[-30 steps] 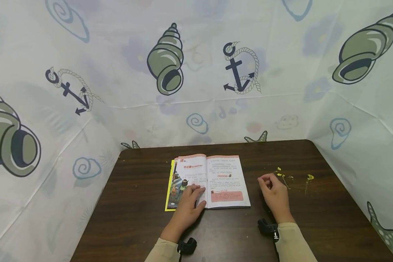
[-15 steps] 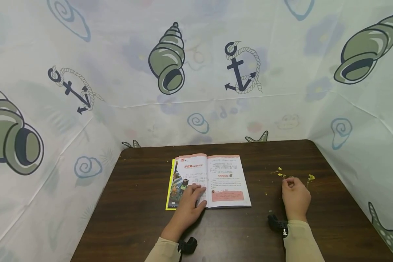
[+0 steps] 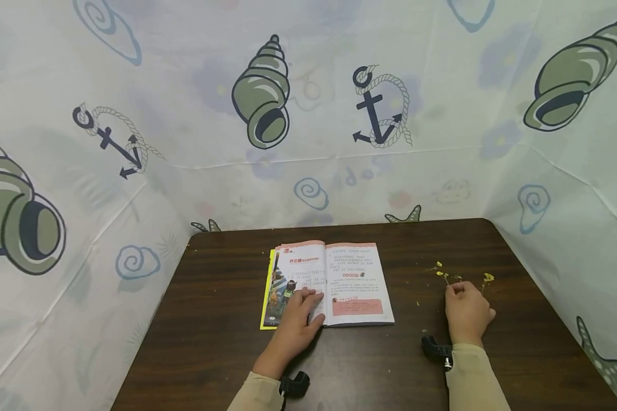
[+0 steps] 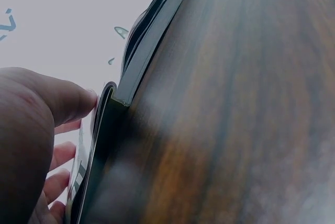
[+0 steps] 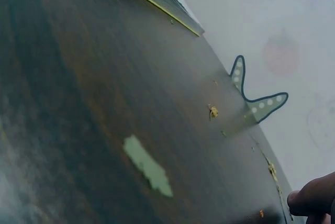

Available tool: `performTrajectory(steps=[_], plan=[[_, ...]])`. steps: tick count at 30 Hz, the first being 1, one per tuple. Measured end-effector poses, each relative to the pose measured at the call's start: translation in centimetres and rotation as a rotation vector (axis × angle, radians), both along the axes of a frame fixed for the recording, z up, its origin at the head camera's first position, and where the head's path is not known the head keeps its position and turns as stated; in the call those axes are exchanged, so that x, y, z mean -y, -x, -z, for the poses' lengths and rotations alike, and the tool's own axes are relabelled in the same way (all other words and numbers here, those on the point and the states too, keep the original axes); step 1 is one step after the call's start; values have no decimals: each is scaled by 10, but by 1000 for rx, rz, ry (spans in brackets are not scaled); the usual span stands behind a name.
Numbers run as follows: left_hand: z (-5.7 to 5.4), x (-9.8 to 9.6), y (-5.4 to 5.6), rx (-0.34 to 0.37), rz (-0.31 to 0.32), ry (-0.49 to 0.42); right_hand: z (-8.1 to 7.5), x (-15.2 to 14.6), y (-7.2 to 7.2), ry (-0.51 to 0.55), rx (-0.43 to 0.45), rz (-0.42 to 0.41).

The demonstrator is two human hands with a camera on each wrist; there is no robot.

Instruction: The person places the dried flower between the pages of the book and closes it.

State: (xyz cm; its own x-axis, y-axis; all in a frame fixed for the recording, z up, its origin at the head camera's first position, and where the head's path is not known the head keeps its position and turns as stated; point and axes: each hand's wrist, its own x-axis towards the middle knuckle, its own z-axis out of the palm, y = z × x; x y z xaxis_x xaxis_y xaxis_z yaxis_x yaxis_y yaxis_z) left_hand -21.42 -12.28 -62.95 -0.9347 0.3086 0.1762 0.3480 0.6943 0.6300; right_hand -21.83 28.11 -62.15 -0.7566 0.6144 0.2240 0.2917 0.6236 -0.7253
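An open book (image 3: 357, 274) with printed pages and a picture on its left page lies on the dark table. My left hand (image 3: 295, 328) rests on the left page with its fingers extended; in the left wrist view, the thumb (image 4: 73, 101) lies along the lower page edge. To the right of the book, my right hand (image 3: 468, 314) pinches the thin stem of a small yellow flower (image 3: 441, 274) between thumb and fingertips. Another yellow flower (image 3: 488, 278) lies just beyond this hand. In the right wrist view, only the thumb (image 5: 314, 198) shows clearly, right at the stem.
More small yellow blossoms (image 3: 439, 264) lie just behind the pinched one. A yellow fragment (image 5: 213, 112) and a pale green patch (image 5: 147, 166) show on the wood table (image 3: 216, 354). A patterned cloth (image 3: 334, 103) hangs around the back and sides.
My right hand has moved right from beside the book to the yellow flowers, its fingertips now at a stem. Over the last half second it shifts only slightly. The left hand stays on the page.
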Motion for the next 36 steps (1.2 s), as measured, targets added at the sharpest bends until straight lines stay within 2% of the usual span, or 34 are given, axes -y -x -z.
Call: performTrajectory(steps=[6, 16, 29, 36], plan=[[-2, -1, 0, -7, 4, -5, 0, -1, 0, -6, 28, -1], [-4, -1, -2, 22, 9, -1, 1, -2, -1, -19, 71, 12], [-6, -1, -3, 27, 7, -4, -3, -3, 1, -118, 164, -56], [-8, 0, -4, 24, 6, -1, -4, -1, 2, -118, 185, -97]])
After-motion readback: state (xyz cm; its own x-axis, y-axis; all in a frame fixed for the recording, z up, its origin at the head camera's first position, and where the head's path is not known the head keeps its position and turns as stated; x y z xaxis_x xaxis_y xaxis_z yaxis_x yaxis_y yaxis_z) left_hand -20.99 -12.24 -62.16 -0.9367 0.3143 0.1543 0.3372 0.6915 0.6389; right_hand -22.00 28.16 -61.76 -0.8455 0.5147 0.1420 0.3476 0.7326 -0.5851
